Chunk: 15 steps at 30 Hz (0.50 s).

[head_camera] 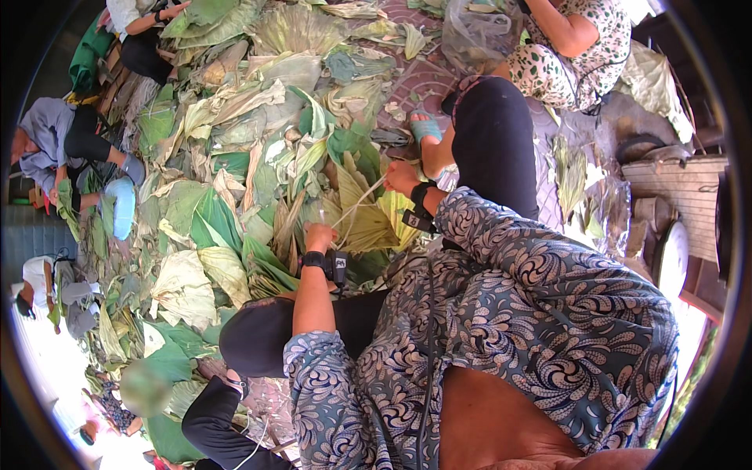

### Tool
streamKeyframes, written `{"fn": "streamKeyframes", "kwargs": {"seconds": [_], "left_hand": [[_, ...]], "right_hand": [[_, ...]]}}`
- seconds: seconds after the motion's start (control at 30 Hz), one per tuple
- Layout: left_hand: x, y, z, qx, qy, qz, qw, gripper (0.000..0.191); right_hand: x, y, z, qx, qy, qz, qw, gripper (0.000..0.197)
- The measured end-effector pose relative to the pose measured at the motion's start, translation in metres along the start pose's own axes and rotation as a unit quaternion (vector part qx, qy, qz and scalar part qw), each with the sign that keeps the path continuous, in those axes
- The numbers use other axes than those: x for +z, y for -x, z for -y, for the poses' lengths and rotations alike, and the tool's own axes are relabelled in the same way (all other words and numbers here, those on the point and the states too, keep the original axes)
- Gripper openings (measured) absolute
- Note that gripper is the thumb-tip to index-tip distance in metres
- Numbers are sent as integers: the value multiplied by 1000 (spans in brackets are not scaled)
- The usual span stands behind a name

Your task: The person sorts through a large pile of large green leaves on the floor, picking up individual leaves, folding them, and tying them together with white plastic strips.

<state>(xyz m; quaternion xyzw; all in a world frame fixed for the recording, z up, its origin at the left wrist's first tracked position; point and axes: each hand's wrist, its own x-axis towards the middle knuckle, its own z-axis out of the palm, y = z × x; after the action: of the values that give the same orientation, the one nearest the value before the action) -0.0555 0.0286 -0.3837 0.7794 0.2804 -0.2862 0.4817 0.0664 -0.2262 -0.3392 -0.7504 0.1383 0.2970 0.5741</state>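
Between my two hands runs a thin pale cord (363, 201), one strand pulled straight and another hanging slack. My left hand (320, 237) is closed around its lower end, and my right hand (402, 177) grips the other end. Just below the cord lie folded yellow-green leaves (363, 226), which look like large lotus leaves. Green folded leaves (267, 258) lie beside my left wrist. Each wrist carries a black strap with a small black device. The fingertips of both hands are partly hidden.
Heaped green and dried leaves (258, 117) cover the floor. A person in a patterned outfit (578, 59) sits at upper right by a clear plastic bag (476, 32). At left, another person (53, 138) handles leaves near a blue basin (120, 208). Slatted wood (670, 200) stands at right.
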Motion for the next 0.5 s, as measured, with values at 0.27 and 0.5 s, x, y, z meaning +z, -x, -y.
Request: {"fn": "streamKeyframes", "kwargs": {"seconds": [0.27,0.5], "left_hand": [[2,36,-55,-60,90,-16,994,28],[-3,35,-43,-74,47,-43,995,31]], "right_hand": [[-8,-11,-24,84,63,74,992,46],[1,-6,-44,64,57,-10,996,64]]}}
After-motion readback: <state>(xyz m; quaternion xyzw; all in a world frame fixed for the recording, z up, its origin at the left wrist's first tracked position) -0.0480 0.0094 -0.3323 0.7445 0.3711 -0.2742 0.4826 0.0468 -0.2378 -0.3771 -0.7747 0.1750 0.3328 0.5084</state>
